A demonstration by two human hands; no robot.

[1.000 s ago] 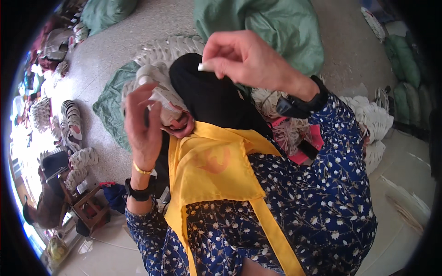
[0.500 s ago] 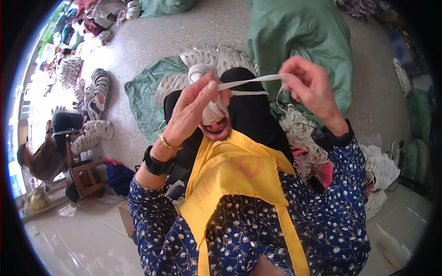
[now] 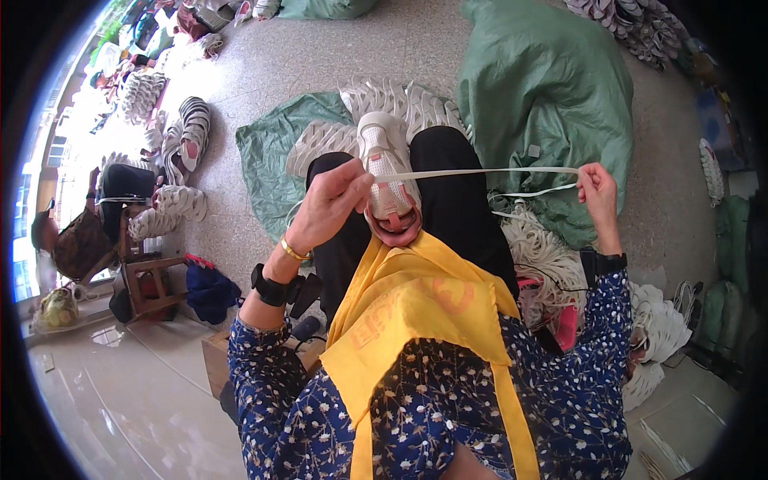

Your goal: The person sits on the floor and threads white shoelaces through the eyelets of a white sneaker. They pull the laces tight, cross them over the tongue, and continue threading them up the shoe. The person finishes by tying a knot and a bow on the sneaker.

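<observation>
A white and pink sneaker (image 3: 386, 152) rests between my knees, its toe pointing away and its pink collar against my yellow apron (image 3: 416, 304). A flat white shoelace (image 3: 480, 171) stretches across above it, pulled nearly straight between my hands. My left hand (image 3: 334, 198), over the left edge of the sneaker, pinches the lace near the eyelets. Out to the right of my knee, my right hand (image 3: 598, 194) is closed on the lace's other stretch. A second strand of lace hangs below the taut one, close to my right hand.
Rows of white shoes (image 3: 372, 100) lie on a green sheet (image 3: 268, 152) beyond my knees. A large green sack (image 3: 552, 96) stands far right. A bundle of white laces (image 3: 544, 248) sits by my right thigh. More shoes and a wooden stool (image 3: 152, 288) are at left.
My right hand has moved right and down, drawing the lace out longer. My left hand has come lower, uncovering more of the sneaker. The whole view has shifted slightly.
</observation>
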